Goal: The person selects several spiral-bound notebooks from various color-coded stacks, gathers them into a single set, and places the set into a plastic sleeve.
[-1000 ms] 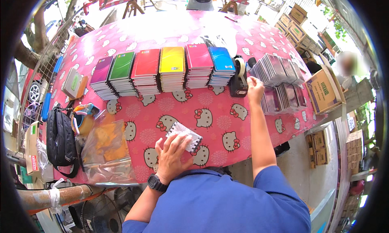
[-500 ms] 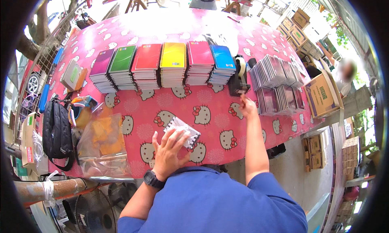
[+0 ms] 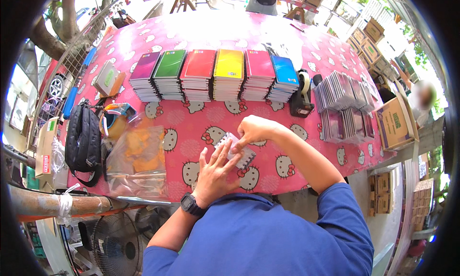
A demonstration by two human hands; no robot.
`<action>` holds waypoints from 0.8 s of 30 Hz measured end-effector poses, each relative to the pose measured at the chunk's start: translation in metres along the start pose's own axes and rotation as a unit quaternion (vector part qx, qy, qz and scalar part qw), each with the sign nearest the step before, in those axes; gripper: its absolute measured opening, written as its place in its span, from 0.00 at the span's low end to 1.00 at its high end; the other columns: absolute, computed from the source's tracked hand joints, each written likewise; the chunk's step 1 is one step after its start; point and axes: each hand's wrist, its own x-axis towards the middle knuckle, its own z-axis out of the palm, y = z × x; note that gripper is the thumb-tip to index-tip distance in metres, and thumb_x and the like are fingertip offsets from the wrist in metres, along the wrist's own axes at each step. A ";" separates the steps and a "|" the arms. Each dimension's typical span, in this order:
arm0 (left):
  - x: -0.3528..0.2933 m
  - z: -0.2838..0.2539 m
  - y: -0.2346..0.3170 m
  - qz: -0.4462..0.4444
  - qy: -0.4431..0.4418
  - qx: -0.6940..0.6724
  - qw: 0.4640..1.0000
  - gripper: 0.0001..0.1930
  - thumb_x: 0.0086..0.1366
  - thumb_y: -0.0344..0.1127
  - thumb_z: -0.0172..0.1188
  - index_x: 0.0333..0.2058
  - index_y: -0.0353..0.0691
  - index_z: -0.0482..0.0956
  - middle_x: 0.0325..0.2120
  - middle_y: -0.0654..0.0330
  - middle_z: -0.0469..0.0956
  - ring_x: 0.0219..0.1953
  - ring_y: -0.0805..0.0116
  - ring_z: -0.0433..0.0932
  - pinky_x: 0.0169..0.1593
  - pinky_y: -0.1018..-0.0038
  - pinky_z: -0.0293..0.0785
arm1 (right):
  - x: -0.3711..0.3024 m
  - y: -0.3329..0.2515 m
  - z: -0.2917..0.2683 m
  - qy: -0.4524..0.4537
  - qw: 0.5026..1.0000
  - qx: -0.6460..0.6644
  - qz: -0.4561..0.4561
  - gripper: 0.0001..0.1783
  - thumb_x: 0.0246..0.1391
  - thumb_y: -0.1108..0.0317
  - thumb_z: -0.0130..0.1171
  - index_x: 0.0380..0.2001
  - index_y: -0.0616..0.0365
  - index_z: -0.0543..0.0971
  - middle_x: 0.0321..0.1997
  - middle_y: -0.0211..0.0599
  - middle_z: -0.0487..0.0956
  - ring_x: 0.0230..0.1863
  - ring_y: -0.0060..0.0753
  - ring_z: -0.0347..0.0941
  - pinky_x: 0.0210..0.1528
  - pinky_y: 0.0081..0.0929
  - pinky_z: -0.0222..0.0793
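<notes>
By the table's point(image 3: 311, 168) near edge, the curled right hand point(image 3: 254, 129) (hold unclear) — back from the dispenser point(image 3: 301, 106) — joins the splayed left hand point(image 3: 214, 174) pressing the pack point(image 3: 247, 157).

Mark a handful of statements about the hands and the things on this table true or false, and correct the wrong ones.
1. The fingers of the left hand are on a small pad. True.
2. The tape dispenser stands to the right of the blue notebooks. True.
3. The right hand is on the tape dispenser. False: it is at the small pad, close to the left hand.
4. The yellow notebooks stand between the red notebooks and the green ones. False: they stand between the red and the pink notebooks.
5. The watch is on the right wrist. False: it is on the left wrist.
</notes>
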 end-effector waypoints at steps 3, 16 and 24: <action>0.018 -0.021 0.010 0.048 -0.046 -0.014 0.998 0.36 0.41 0.49 0.66 0.54 0.61 0.69 0.64 0.55 0.48 0.65 0.53 0.48 0.61 0.44 0.42 | 0.006 0.011 0.011 0.046 0.999 0.012 -0.025 0.23 0.31 0.52 0.70 0.20 0.63 0.78 0.18 0.46 0.76 0.21 0.42 0.73 0.24 0.34 0.67; 0.033 -0.010 0.002 0.058 -0.105 0.047 0.992 0.41 0.37 0.51 0.69 0.55 0.67 0.65 0.59 0.58 0.52 0.64 0.46 0.41 0.60 0.37 0.32 | 0.010 0.057 0.040 -0.036 0.956 0.282 -0.073 0.20 0.45 0.50 0.64 0.27 0.59 0.77 0.20 0.26 0.73 0.24 0.18 0.65 0.25 0.25 0.60; 0.051 -0.033 -0.019 0.136 -0.119 0.048 0.982 0.47 0.41 0.36 0.69 0.61 0.52 0.54 0.50 0.66 0.69 0.55 0.67 0.67 0.61 0.38 0.27 | 0.004 0.064 0.127 0.371 0.833 0.409 0.019 0.24 0.40 0.50 0.69 0.26 0.61 0.75 0.24 0.33 0.75 0.28 0.22 0.69 0.30 0.24 0.67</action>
